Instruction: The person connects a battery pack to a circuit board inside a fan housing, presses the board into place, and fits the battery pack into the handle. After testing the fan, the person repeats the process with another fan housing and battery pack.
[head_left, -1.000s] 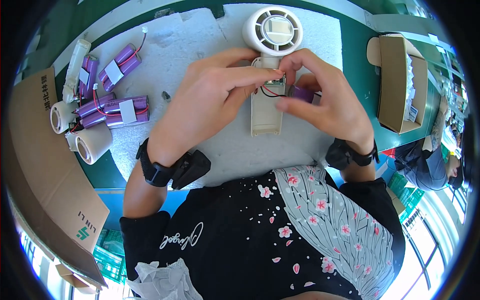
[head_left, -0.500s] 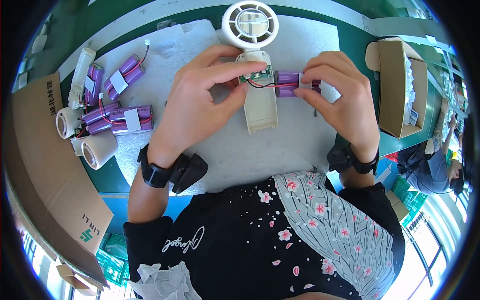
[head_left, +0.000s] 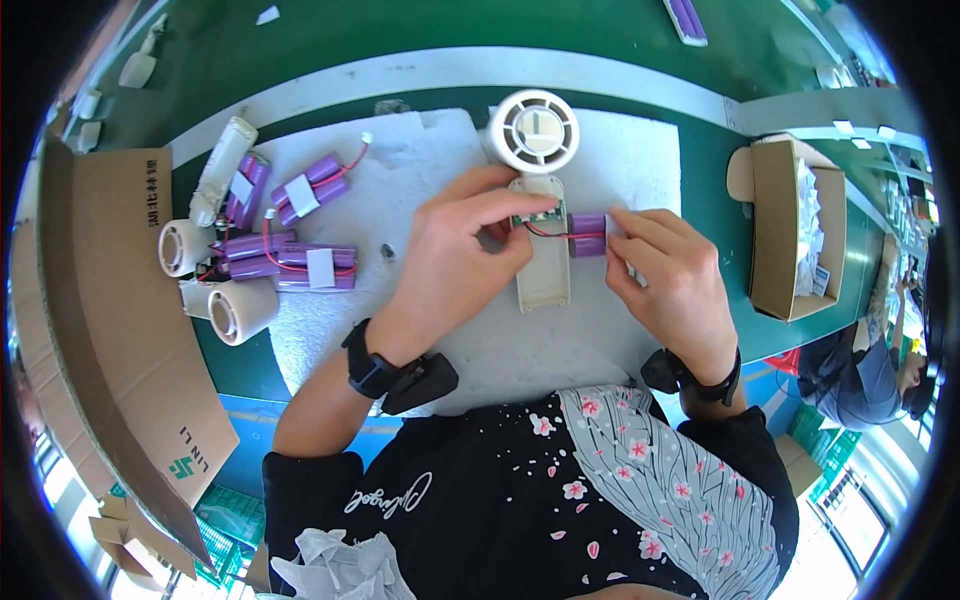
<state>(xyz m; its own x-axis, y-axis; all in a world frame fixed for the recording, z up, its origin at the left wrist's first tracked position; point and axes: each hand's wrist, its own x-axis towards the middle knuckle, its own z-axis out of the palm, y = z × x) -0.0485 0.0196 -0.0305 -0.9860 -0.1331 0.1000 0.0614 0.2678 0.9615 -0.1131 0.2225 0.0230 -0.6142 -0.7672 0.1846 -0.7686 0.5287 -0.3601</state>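
Observation:
A white handheld fan [head_left: 535, 132] lies on the white foam sheet, its opened handle shell [head_left: 543, 285] pointing toward me. Inside the upper part of the shell is a small green circuit board [head_left: 545, 215]. My left hand [head_left: 455, 255] holds the board at the shell, index finger across it and thumb below. Red and black wires run from the board to a purple two-cell battery pack [head_left: 587, 236] just right of the shell. My right hand [head_left: 670, 262] pinches the pack's right end by its white pad [head_left: 612, 230]; its fingers hide that end.
Several purple battery packs [head_left: 310, 190] and white fan parts [head_left: 243, 310] lie at the left, partly on the foam sheet [head_left: 450, 350]. A large cardboard sheet [head_left: 120, 330] stands at the left edge. An open carton [head_left: 775, 240] with white packets is at the right. Another person [head_left: 865, 370] sits far right.
The whole view has shifted, so the bench sits lower and more of its far side shows. Both hands stay at the board and battery pack; the right fingers have shifted slightly at the pad.

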